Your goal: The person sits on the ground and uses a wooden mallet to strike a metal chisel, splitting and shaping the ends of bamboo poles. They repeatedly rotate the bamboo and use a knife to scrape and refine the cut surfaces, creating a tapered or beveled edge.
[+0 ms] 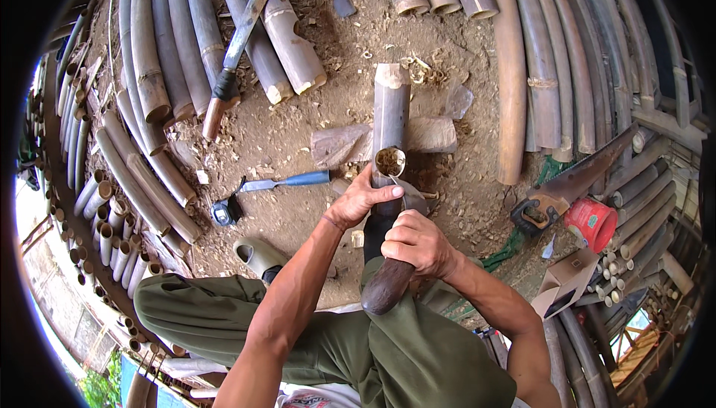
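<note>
In the lower centre, the right hand (424, 244) is clenched round a dark-handled tool (387, 289); just beyond, the left hand (364, 199) seems to pinch the near end of a bamboo tube (391, 113), which lies mid-frame over a wooden block (341, 145). Probably its rim is being trimmed; the next stroke calls for steady pressure, thumb clear.

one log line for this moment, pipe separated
left hand: at bamboo tube's near end | right hand: holding dark wooden handle | blue-handled chisel: on ground
</note>
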The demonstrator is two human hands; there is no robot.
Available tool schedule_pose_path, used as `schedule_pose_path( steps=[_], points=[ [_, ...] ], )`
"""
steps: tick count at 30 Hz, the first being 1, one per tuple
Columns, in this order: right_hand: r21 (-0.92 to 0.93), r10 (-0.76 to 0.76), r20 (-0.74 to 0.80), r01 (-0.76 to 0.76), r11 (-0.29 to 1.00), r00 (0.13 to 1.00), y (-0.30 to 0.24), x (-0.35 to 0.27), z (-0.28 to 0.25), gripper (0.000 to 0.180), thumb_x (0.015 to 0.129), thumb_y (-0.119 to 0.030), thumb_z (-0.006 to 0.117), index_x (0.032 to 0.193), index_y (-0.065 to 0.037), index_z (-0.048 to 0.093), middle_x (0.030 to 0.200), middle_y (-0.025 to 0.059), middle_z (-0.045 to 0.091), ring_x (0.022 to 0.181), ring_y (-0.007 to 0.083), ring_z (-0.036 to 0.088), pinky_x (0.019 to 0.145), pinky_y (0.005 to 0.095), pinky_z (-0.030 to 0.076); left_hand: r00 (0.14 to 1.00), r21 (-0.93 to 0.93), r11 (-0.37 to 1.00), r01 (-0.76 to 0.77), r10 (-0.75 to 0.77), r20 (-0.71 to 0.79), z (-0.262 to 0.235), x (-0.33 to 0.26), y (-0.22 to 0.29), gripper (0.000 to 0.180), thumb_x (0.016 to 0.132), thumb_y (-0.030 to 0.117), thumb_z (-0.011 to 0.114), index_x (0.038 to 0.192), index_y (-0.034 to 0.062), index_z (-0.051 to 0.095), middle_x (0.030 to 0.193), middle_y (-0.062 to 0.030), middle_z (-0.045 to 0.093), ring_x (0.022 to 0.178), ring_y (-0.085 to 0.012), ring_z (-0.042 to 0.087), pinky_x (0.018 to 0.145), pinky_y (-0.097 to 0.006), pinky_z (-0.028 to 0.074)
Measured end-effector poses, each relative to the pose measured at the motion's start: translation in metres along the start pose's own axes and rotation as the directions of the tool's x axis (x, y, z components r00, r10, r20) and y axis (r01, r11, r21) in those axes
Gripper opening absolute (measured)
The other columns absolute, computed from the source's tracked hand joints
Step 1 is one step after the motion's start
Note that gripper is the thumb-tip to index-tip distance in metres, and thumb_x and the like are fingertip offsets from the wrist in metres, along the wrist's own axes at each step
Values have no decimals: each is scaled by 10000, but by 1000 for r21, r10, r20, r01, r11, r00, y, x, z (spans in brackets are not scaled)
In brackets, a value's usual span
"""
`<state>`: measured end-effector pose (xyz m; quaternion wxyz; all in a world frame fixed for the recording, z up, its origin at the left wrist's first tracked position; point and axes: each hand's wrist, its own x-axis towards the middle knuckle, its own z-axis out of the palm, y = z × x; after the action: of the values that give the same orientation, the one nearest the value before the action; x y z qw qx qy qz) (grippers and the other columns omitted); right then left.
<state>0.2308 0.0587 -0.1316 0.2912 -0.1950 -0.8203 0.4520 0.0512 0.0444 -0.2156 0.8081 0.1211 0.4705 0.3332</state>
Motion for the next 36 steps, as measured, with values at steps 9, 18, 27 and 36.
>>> schedule_pose_path(
  steps=[9,18,27,36],
  points=[
    [-217,-47,146,78,973,988,20,-27,0,118,756,-183,600,840,-101,608,843,35,549,825,225,568,818,400,516,965,195,976,-101,143,-218,20,9,-10,584,772,290,869,1182,16,557,1018,-31,643,920,-128,604,853,-298,505],
    [-297,-29,108,60,953,994,28,-39,-5,107,754,-170,612,838,-104,611,866,35,546,872,223,582,932,433,515,921,326,940,-102,213,-327,25,12,-13,692,719,378,892,1167,-38,567,1043,-89,664,934,-179,627,874,-331,515],
    [39,-43,131,38,999,990,9,10,-9,228,687,-211,694,846,-69,613,876,70,559,844,283,578,818,450,504,996,-169,983,-72,79,36,-7,-4,-18,775,809,325,830,1405,37,427,1171,-49,600,1097,-152,556,1001,-328,444],
    [-11,-81,276,87,996,958,17,11,-3,180,719,-202,633,851,-81,613,852,44,554,848,249,567,816,408,492,994,-62,994,-87,82,-77,-1,-5,-20,723,833,429,790,1345,22,482,1121,-57,616,1023,-142,572,938,-308,470]
  ],
)
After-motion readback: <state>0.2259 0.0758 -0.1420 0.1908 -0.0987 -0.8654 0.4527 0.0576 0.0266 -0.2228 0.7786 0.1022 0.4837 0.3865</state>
